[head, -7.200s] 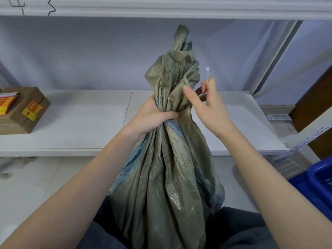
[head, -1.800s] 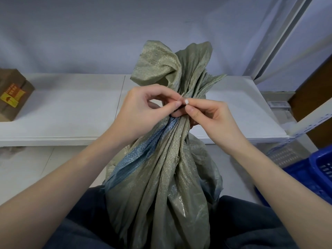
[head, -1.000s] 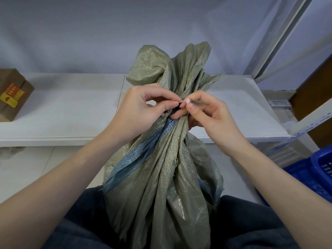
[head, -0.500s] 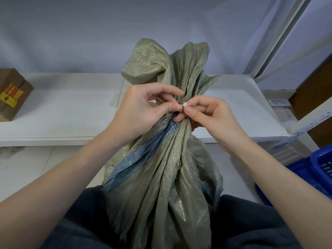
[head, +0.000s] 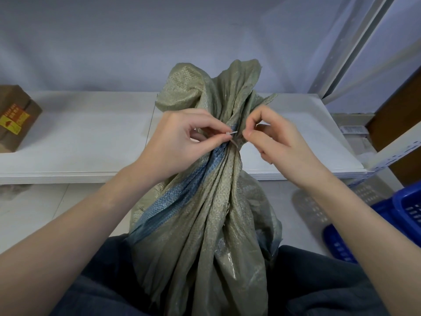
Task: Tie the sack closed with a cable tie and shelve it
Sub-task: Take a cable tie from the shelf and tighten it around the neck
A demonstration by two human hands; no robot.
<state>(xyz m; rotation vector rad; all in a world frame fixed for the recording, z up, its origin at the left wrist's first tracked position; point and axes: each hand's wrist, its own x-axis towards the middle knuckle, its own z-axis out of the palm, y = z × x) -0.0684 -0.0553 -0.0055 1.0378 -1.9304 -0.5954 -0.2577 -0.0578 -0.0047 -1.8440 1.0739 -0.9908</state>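
The sack [head: 205, 224] stands upright between my knees, its grey-green woven cloth with a blue stripe rising from my lap to my hands. Both my forearms reach in from either side and meet at its gathered neck.

My left hand [head: 180, 142] is curled at the left of the neck, thumb and forefinger pinched shut on the pale end of the cable tie [head: 232, 133], which pokes out to the right of my fingertips. A thin band of the tie seems to run down across the bunched cloth just below that, though it is too fine to follow. My right hand [head: 280, 144] is at the right of the neck, thumb and forefinger pressed together close beside the tie's end; whether they touch it I cannot tell.

Above my hands the loose mouth of the sack flares open in folds.

Beyond my hands lies the white shelf [head: 91, 137]. Far out to the left of my left hand a cardboard box [head: 16, 117] sits on it. Down to the right of my right forearm is a blue plastic crate [head: 396, 215] on the floor.
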